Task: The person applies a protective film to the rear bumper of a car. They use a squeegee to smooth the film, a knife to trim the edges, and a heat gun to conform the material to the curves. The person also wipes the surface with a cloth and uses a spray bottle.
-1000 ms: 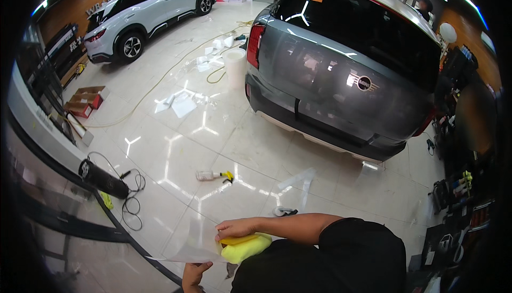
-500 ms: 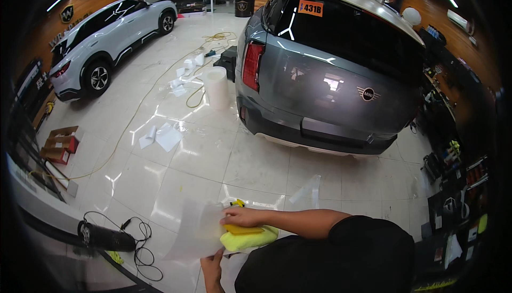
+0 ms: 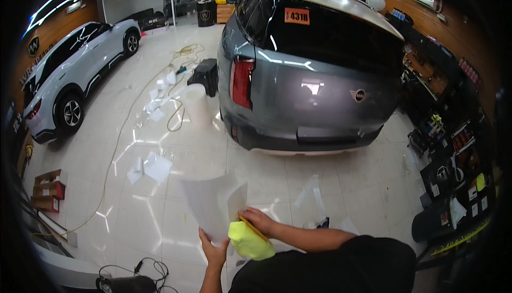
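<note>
A translucent whitish sheet of film (image 3: 208, 202) stands up in front of me, its right edge curled over. My left hand (image 3: 213, 247) pinches its lower edge, thumb up. At the sheet's right edge, my right hand (image 3: 258, 221) is closed on a flat yellow piece (image 3: 254, 228) that looks like a squeegee, and its fingertips reach the film. A bunched yellow-green cloth (image 3: 249, 242) hangs just below that hand, against the yellow piece; how it is held is hidden.
Ahead stands a grey car (image 3: 314, 95), its rear towards me. A white car (image 3: 80, 74) is at the left. On the floor lie paper scraps (image 3: 152, 167), a standing white roll (image 3: 196, 106), a yellow hose (image 3: 114, 149) and a black cylinder (image 3: 128, 284) with cable. Tool racks (image 3: 453, 159) line the right.
Both hands have raised the film sheet, and its right edge now curls over. The right hand has turned the yellow piece and cloth more upright. The view has shifted, moving the cars leftward.
</note>
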{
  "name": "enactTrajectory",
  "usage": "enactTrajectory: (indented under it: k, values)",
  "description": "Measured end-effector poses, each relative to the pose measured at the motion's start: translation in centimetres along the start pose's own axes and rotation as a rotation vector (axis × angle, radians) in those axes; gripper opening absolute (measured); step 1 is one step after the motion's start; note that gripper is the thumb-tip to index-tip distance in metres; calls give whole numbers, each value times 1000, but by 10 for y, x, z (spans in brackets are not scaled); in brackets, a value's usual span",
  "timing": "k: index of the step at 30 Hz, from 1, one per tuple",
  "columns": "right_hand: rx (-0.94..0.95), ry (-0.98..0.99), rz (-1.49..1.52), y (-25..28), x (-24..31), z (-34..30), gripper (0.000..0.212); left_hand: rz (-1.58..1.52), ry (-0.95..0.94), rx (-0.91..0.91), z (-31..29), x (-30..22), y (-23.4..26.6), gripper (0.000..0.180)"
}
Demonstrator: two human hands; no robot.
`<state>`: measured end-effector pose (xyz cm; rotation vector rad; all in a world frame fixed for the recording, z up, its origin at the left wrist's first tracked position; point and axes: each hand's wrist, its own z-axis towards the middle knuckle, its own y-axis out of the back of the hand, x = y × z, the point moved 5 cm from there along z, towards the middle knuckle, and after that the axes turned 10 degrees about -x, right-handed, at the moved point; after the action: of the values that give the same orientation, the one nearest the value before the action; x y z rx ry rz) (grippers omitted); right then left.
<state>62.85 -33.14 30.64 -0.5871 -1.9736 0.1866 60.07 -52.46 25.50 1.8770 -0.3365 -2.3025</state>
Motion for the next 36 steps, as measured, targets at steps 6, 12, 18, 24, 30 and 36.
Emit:
enactTrajectory:
  k: [6,12,18,24,30,36]
  values:
    - [38,9,124,-5,2,64,36,-91,77,112,20,15,-4,105]
    - [-144,61,38,-52,14,103,36,231,44,115,90,67,11,99]
    - [-291,126,195,-134,26,169,36,52,36,295,224,102,61,86]
    - [-263,37,339,-219,63,197,31,-26,-87,280,312,81,130,74]
    - [-340,71,454,-203,67,227,34,23,49,421,317,104,103,53]
    - [-499,44,547,-151,90,263,36,136,-7,445,392,75,74,22]
